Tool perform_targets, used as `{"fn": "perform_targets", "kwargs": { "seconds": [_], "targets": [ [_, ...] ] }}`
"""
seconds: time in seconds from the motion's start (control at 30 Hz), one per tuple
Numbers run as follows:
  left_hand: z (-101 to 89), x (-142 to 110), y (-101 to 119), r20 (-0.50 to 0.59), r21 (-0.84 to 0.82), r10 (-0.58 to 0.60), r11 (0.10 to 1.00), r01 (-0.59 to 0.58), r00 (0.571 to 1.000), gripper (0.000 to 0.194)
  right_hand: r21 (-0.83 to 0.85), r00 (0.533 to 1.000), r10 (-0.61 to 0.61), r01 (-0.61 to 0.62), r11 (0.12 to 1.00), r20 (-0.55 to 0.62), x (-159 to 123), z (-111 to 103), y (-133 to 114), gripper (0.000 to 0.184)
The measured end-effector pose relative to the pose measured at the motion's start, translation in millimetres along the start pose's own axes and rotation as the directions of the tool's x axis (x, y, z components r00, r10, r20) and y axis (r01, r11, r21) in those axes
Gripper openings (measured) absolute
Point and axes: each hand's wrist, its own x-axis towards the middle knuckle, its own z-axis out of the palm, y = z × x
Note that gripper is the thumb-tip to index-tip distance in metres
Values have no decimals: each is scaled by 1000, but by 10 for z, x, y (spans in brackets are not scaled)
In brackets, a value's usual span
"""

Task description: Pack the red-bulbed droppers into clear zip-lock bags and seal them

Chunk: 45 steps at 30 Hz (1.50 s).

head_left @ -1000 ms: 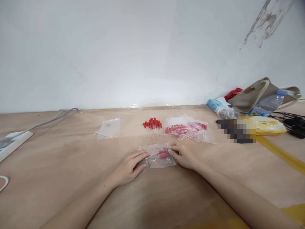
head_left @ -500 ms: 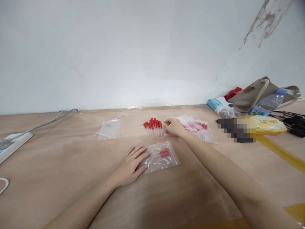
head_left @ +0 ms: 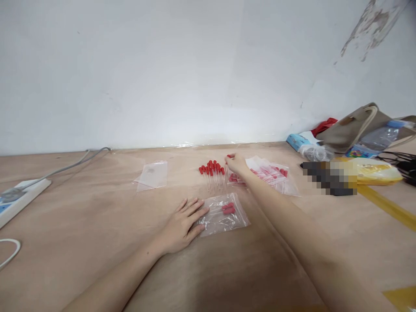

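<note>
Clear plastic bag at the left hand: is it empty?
No, two red bulbs show through the clear plastic bag beside the fingers of the left hand.

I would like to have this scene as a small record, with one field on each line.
left hand: spread, fingers on front bag
right hand: seems to pinch one dropper, red cap showing
front bag contents: two red caps visible
loose droppers: a cluster beyond the front bag
filled bags: overlapping, right of the cluster
flat bags: left of the cluster
</note>
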Motion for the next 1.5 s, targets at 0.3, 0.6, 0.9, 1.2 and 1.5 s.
{"fn": "perform_targets", "kwargs": {
  "seconds": [0.3, 0.6, 0.9, 1.2, 1.5],
  "targets": [
    [-2, 4, 13, 2, -2, -3, 1000, 3, 1000, 44, 664, 986, 70, 51, 746, -154, -770, -726, 580, 36],
    [-12, 7, 19, 8, 5, -10, 1000, 10, 1000, 45, 830, 989, 149, -104, 548, 26, -1013, -485, 728, 45],
    [-15, 3, 28, 1, 6, -7, 1000, 7, 1000, 44, 811, 984, 101, -180, 557, 149, -1188, -471, 662, 43],
    [-24, 9, 42, -18, 2, -8, 1000, 8, 1000, 48, 487, 918, -120, -86, 869, 377, -1244, -488, 602, 29],
    [-20, 6, 40, -16, -2, -2, 1000, 2, 1000, 48, 438, 826, -304, 78, 895, 475, -1167, -455, 491, 23]
  ]
}}
